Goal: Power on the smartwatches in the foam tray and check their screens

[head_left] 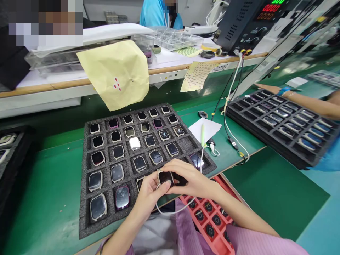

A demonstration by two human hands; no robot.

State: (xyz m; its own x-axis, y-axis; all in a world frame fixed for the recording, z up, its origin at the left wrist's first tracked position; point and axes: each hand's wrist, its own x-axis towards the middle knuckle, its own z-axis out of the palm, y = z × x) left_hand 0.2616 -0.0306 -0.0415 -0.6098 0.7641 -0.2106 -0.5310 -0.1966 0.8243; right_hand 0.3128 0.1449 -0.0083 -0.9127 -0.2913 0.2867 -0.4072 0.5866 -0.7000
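Note:
A smartwatch case [165, 177] with a dark screen is held between both my hands over the front edge of a black foam tray. My left hand [152, 191] grips it from the left, its thumb on the lower part of the screen. From the right, my right hand [189, 178] closes its fingers on the top and right side. A white cable [170, 213] loops below the hands; where it ends is hidden. Rows of strapless watches fill most pockets of the foam tray [86, 152]. One white-screened watch [134, 143] stands out among them.
A red tray [195, 215] of round dark parts sits below my right forearm. White paper [205, 129] and a green pen-like stick [202, 134] lie right of the foam tray. Another tray [278, 141] is near a co-worker's arm [305, 101]. Above stands a power supply [247, 28].

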